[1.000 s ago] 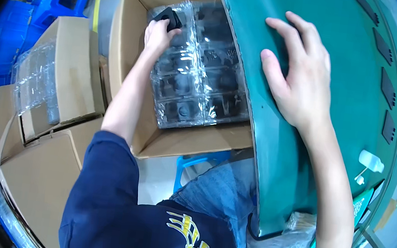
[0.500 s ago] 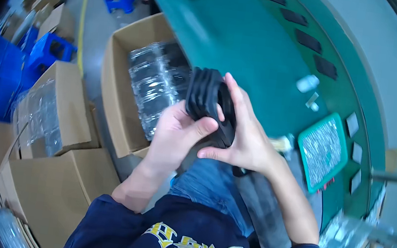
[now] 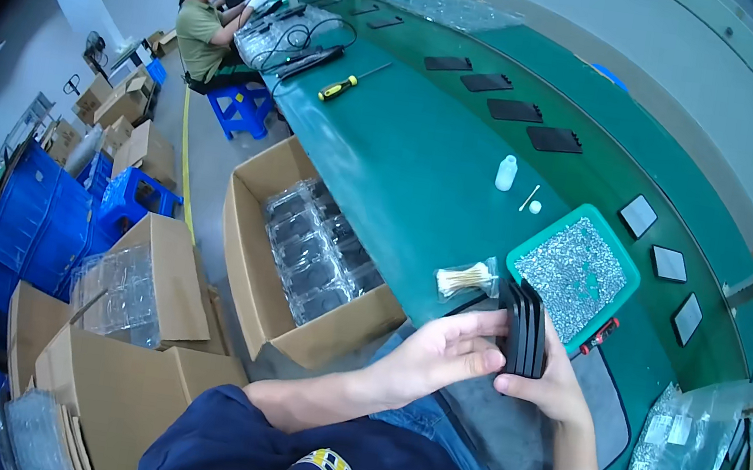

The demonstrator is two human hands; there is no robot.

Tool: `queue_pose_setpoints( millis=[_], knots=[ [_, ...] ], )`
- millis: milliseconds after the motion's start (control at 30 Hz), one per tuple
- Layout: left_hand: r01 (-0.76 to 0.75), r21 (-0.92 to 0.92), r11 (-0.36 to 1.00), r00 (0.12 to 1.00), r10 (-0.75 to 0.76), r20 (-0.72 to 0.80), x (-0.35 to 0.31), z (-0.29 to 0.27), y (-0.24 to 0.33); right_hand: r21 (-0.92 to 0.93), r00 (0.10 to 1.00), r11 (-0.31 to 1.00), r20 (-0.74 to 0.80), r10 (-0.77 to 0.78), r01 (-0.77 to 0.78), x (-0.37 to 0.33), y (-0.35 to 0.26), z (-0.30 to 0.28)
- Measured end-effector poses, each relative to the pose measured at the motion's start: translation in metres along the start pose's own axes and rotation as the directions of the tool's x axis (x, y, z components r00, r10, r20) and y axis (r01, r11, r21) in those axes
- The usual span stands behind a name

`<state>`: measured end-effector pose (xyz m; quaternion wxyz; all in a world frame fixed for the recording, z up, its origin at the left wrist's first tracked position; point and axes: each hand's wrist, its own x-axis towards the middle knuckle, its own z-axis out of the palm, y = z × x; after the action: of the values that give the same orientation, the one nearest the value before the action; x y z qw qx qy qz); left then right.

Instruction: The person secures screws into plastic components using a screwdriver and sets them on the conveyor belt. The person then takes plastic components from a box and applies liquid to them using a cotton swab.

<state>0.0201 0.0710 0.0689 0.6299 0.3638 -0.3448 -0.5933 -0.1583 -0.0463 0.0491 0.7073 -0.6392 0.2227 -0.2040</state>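
r hand (image 3: pixel 555 384) is clamped round a stack of thin, flat, black rectangular pieces (image 3: pixel 526 331), thumb at the near end; l hand (image 3: pixel 437 352) has thumb + fingertips at the stack's l side, can't tell if gripping or just touching. stack is on edge btwn both hands, apparently raised above a soft-looking grey mat (image 3: pixel 596 407). pieces look stiff, prob. light each; smooth faces may slide on one another & could scratch, so best hold = outer edges, w/ fingers spanning the whole stack. just beyond: green plastic tray (image 3: pixel 615 242) of small silvery bits (image 3: pixel 572 266), red-and-black tool (image 3: pixel 600 336) beside it, clear bag of cotton swabs (image 3: pixel 466 280) to the l. farther l, beside the green table (image 3: pixel 384 179): open brown cardboard box (image 3: pixel 246 246) w/ clear plastic packaging (image 3: pixel 307 254).
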Motion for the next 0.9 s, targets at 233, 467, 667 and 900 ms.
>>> queue_pose_setpoints(
  millis=[233, 467, 667, 900],
  knots=[
    [-0.616, 0.788, -0.002, 0.738, 0.348, 0.578, 0.019, 0.011, 0.033, -0.289, 0.964, 0.942, 0.152, 0.219, -0.168, -0.007, -0.033, -0.011],
    [-0.392, 0.793, 0.466, 0.817, -0.219, 0.533, 0.044, 0.008, 0.037, -0.848, 0.851, 0.530, 0.261, 0.457, -0.024, -0.002, -0.087, 0.004],
    [-0.132, 0.746, 0.652, 0.877, -0.274, 0.394, 0.026, 0.013, 0.000, -0.960, 0.839, 0.202, 0.270, 0.472, 0.195, 0.000, -0.107, 0.010],
    [0.072, 0.734, 0.675, 0.889, -0.377, 0.259, 0.024, 0.020, -0.017, -0.986, 0.709, 0.150, 0.152, 0.689, 0.065, 0.009, -0.124, 0.012]
  ],
)
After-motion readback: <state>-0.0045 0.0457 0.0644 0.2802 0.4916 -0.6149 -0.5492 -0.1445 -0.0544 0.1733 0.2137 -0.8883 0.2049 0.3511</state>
